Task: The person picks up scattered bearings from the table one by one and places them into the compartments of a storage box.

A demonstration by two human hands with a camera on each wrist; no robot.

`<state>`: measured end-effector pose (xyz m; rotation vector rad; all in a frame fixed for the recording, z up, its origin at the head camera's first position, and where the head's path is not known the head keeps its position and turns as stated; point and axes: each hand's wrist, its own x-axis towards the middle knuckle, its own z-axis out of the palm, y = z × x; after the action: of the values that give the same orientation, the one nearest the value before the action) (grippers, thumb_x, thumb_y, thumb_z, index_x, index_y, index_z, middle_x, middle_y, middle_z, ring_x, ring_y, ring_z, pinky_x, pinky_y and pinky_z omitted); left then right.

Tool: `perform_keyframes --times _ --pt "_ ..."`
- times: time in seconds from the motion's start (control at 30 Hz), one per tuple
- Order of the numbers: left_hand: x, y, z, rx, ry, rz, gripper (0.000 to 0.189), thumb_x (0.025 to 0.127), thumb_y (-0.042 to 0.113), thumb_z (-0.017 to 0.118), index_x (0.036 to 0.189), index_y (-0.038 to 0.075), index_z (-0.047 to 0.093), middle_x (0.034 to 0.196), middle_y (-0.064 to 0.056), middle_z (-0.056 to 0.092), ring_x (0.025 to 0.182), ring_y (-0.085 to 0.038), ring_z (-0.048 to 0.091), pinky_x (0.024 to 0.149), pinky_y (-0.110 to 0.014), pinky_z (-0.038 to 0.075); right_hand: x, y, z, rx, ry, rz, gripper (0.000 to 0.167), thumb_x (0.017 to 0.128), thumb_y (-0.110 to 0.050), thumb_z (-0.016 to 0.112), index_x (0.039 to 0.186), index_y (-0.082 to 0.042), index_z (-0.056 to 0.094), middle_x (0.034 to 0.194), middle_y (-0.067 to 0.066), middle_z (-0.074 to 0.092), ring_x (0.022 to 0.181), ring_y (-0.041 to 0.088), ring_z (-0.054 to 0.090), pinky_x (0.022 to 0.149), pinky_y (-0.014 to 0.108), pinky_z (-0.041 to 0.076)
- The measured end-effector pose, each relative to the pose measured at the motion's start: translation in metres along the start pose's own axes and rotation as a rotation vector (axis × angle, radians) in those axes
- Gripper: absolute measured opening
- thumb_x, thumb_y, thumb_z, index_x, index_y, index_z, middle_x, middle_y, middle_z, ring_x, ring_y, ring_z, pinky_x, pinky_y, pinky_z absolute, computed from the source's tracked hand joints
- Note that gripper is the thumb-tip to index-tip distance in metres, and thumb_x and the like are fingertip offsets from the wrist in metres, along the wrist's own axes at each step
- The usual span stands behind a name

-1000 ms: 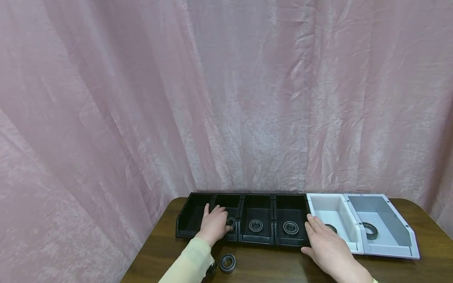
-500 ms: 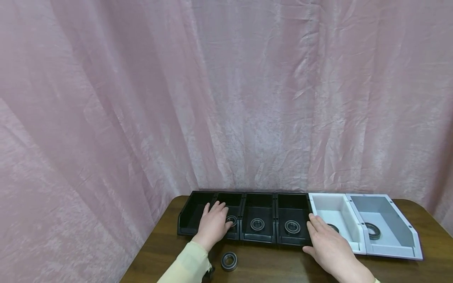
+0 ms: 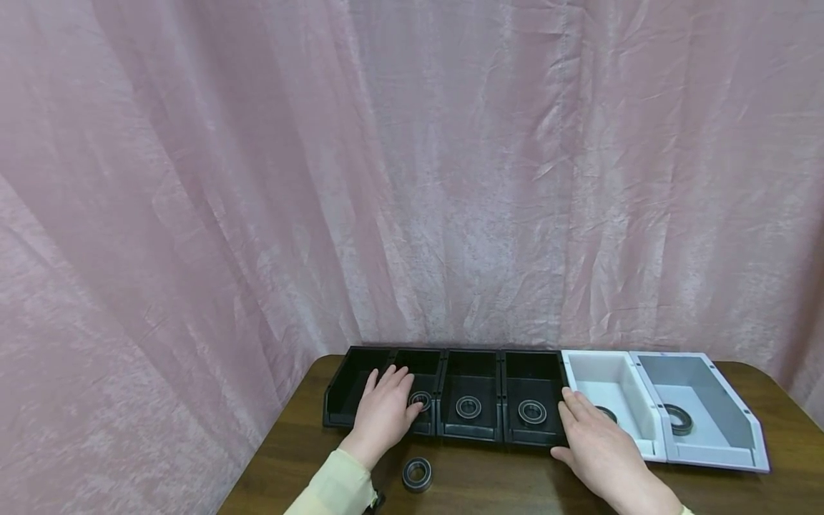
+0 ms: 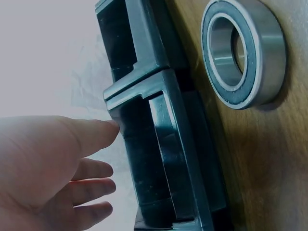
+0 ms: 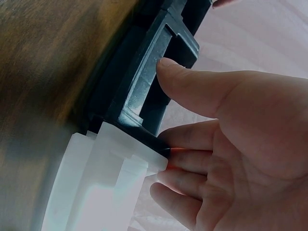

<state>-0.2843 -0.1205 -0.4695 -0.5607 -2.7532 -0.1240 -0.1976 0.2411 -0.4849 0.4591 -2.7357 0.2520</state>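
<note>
My left hand [image 3: 381, 415] hovers over the two leftmost black bins, fingers spread and nothing in its grasp. Beneath its thumb, a ring-shaped ball bearing [image 3: 421, 400] lies in the second black bin [image 3: 421, 363], partly covered. Another bearing [image 3: 417, 475] sits on the table before that bin, large in the left wrist view as a steel ring [image 4: 269, 57] with a dark seal. At the seam between the rightmost black bin [image 3: 531, 366] and the white bin [image 3: 599, 368] is my right hand [image 3: 599, 447], its fingers relaxed by the rims. Whether they touch is unclear.
More bearings lie singly in the third bin [image 3: 468, 408], the fourth [image 3: 532, 412], the white one [image 3: 606, 413] and the grey bin [image 3: 678, 420]. The bins stand side by side on a wooden table [image 3: 489, 486], backed by a pink curtain [image 3: 450, 179].
My left hand has drawn back slightly leftward from the second bin's bearing, and its fingers have straightened. My right hand stays by the same seam. The bearings keep their places.
</note>
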Motion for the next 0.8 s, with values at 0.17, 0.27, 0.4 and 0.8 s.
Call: perform_keyframes --times 0.17,0.27,0.4,0.8 --pt "-0.005 0.0 -0.002 -0.001 0.007 0.017 0.056 0.099 0.036 0.084 0.143 0.003 0.07 0.154 -0.018 0.064 0.15 -0.04 0.054 0.127 -0.067 0.033 0.0 -0.001 0.0 0.0 0.023 -0.006 0.071 0.082 -0.028 0.098 0.13 0.016 0.069 0.147 0.034 0.062 0.139 0.051 0.06 0.113 0.058 0.052" --pt "-0.009 0.0 -0.004 -0.005 0.008 0.024 0.057 0.1 0.037 0.084 0.143 0.003 0.07 0.153 -0.018 0.065 0.149 -0.04 0.054 0.126 -0.067 0.034 -0.001 -0.001 0.001 -0.002 0.03 -0.009 0.071 0.082 -0.028 0.098 0.129 0.016 0.07 0.147 0.034 0.063 0.138 0.051 0.06 0.112 0.058 0.053" --pt "-0.014 0.002 -0.008 -0.017 0.013 0.026 0.057 0.099 0.037 0.084 0.142 0.002 0.07 0.153 -0.018 0.065 0.148 -0.04 0.055 0.126 -0.067 0.034 -0.001 -0.001 0.0 -0.002 0.032 -0.009 0.071 0.082 -0.028 0.098 0.129 0.016 0.07 0.147 0.034 0.063 0.138 0.051 0.06 0.112 0.059 0.053" --pt "-0.024 0.006 -0.01 -0.032 0.02 0.055 0.057 0.1 0.038 0.083 0.143 0.003 0.07 0.152 -0.017 0.066 0.148 -0.04 0.056 0.125 -0.069 0.034 0.0 -0.002 -0.003 0.008 -0.027 0.012 0.072 0.085 -0.029 0.096 0.133 0.017 0.067 0.15 0.035 0.06 0.141 0.052 0.057 0.114 0.06 0.05"
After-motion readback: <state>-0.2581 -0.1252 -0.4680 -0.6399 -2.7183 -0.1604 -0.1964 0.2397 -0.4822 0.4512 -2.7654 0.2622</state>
